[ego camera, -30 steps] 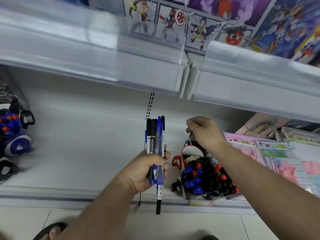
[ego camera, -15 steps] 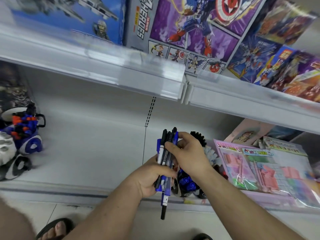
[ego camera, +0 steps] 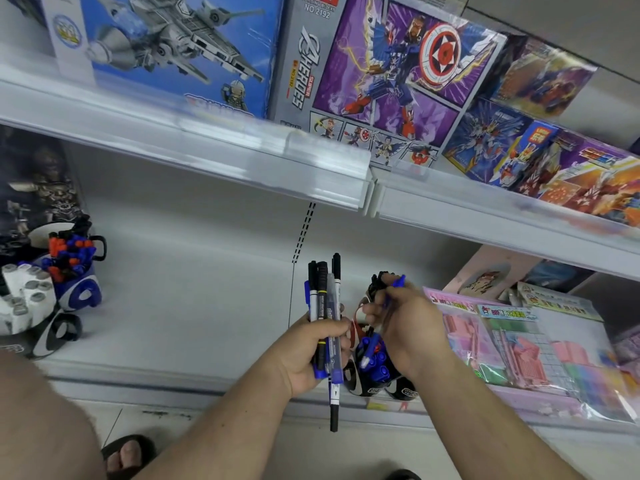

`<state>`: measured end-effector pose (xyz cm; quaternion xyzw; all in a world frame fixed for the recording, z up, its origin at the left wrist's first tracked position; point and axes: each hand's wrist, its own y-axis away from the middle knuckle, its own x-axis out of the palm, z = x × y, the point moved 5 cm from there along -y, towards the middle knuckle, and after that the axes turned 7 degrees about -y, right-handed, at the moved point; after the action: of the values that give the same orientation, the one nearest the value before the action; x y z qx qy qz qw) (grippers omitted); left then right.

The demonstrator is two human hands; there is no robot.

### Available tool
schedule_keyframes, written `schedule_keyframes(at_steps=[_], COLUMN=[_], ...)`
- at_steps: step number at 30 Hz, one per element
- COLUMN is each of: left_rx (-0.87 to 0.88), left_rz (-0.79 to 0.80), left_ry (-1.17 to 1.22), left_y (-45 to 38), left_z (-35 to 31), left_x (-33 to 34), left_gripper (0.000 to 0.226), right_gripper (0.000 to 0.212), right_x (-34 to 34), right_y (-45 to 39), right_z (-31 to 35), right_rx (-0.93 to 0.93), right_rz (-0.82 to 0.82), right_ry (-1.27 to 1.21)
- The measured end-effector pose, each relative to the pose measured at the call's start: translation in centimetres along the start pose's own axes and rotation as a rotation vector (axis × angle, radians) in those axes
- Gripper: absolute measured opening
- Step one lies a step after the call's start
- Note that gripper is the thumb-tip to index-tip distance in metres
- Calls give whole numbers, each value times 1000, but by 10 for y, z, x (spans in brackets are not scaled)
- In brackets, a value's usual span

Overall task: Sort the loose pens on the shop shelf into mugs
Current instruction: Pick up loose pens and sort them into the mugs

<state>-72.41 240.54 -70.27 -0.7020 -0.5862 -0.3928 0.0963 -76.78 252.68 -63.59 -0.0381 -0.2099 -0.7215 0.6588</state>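
Note:
My left hand (ego camera: pixel 311 351) grips a bundle of pens (ego camera: pixel 325 306) held upright, black and blue ones, with one long black pen sticking out below. My right hand (ego camera: pixel 405 320) pinches a single blue pen (ego camera: pixel 375 337), tilted with its white tip down over a black mug (ego camera: pixel 375 379) packed with blue-capped pens on the lower shelf. Behind that mug, more black pens (ego camera: pixel 377 282) show above my right fingers. At the far left stands a blue mug (ego camera: pixel 81 289) filled with red and blue pens.
White mugs (ego camera: pixel 20 299) crowd the left end of the shelf. Pink stationery packs (ego camera: pixel 519 344) lie at the right. Toy boxes (ego camera: pixel 381 74) fill the upper shelf, whose edge (ego camera: pixel 242 164) overhangs. My sandalled foot (ego camera: pixel 128 455) is on the tiled floor.
My right hand reached to the bundle in my left hand, drew out one blue pen and carried it right, over the black mug. The camera tilted upward.

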Motion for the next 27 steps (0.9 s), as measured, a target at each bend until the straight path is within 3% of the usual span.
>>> schedule_keyframes(at_steps=[3, 7, 10, 13, 17, 23, 27], left_rx=[0, -11, 2, 62, 174, 299, 361], left_rz=[13, 19, -27, -156, -324, -634, -808], left_ry=[-27, -138, -202, -111, -22, -125, -307], left_y=[2, 11, 30, 57, 103, 169, 224], left_z=[0, -3, -16, -35, -67, -129, -171], left_x=[2, -3, -24, -55, -91, -149, -196], left_gripper=[16, 23, 28, 30, 23, 10, 17], right_gripper=[23, 20, 25, 29, 26, 9, 6], right_x=[-8, -6, 11, 47, 111, 205, 255], right_y=[0, -3, -12, -16, -15, 5, 18], right_z=[14, 14, 1, -20, -54, -97, -117], right_rx=[-19, -63, 40, 201, 272, 221, 131], right_rz=[-35, -59, -18, 14, 94, 241, 304], right_ry=[-36, 133, 135, 7, -53, 68, 112])
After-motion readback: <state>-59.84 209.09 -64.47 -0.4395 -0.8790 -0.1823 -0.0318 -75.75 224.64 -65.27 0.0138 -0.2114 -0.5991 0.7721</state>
